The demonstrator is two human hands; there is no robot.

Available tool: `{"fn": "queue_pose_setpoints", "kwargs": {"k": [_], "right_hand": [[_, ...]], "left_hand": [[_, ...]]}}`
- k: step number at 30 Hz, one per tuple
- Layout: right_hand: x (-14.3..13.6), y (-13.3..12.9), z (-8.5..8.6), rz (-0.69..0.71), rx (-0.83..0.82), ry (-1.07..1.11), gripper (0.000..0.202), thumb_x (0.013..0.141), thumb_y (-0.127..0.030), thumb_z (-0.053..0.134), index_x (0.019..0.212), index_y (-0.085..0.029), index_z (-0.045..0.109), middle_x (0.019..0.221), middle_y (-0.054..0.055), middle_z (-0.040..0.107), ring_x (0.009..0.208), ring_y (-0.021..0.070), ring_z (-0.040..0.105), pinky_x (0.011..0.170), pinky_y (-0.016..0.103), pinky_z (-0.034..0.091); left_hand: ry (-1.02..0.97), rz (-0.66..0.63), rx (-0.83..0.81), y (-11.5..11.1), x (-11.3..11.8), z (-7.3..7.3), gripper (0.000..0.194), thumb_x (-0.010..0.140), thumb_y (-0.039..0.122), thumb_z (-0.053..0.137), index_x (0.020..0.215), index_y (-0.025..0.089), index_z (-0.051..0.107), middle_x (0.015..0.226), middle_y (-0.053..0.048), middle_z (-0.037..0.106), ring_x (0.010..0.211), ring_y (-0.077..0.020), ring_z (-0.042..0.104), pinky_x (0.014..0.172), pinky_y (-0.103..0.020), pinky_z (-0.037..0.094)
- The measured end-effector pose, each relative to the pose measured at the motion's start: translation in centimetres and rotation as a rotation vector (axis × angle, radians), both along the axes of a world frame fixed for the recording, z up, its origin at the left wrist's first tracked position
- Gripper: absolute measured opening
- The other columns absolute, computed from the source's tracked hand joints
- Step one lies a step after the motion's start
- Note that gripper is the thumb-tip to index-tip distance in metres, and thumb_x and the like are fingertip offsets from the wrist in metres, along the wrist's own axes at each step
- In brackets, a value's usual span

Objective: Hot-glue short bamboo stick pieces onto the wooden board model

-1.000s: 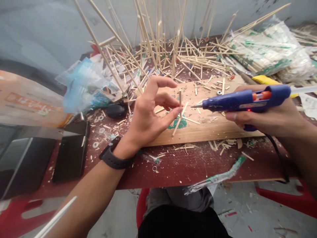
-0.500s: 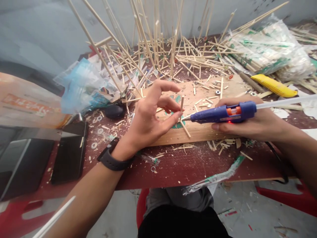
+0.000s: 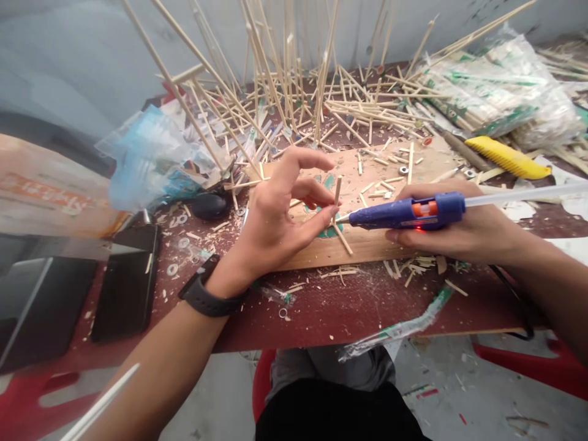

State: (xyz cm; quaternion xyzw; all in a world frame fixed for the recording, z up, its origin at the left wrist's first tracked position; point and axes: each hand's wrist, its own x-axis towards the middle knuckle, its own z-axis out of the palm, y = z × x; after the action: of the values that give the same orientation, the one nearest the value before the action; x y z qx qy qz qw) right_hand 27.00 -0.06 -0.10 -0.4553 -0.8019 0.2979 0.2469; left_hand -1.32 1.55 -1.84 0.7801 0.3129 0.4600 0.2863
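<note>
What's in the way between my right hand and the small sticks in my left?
Only the blue glue gun your right hand holds; its tip is right by the small sticks. Nothing else visible blocks the way.

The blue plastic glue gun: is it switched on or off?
The blue plastic glue gun looks switched on: a small red light glows on its body. Whether glue is flowing, I cannot tell.

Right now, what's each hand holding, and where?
Left hand: stick piece, near its lower end. Right hand: blue glue gun, around its handle.
</note>
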Motion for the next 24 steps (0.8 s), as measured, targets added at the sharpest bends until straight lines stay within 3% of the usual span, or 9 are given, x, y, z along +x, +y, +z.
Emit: {"fn": "queue_pose_setpoints", "kwargs": {"k": [24], "right_hand": [[0.05, 0.06, -0.26, 0.042, 0.055, -0.004, 0.027, 0.087, -0.047, 0.076, 0.077, -0.023, 0.067, 0.063, -0.002, 0.055, 0.06, 0.0144, 0.046, 0.057, 0.033, 0.035]], "left_hand": [[-0.013, -0.028, 0.021, -0.04, 0.06, 0.23, 0.041, 0.091, 0.01, 0.073, 0.128, 0.021, 0.059, 0.099, 0.0, 0.078, 0.084, -0.0164, 0.082, 0.083, -0.032, 0.072]]}}
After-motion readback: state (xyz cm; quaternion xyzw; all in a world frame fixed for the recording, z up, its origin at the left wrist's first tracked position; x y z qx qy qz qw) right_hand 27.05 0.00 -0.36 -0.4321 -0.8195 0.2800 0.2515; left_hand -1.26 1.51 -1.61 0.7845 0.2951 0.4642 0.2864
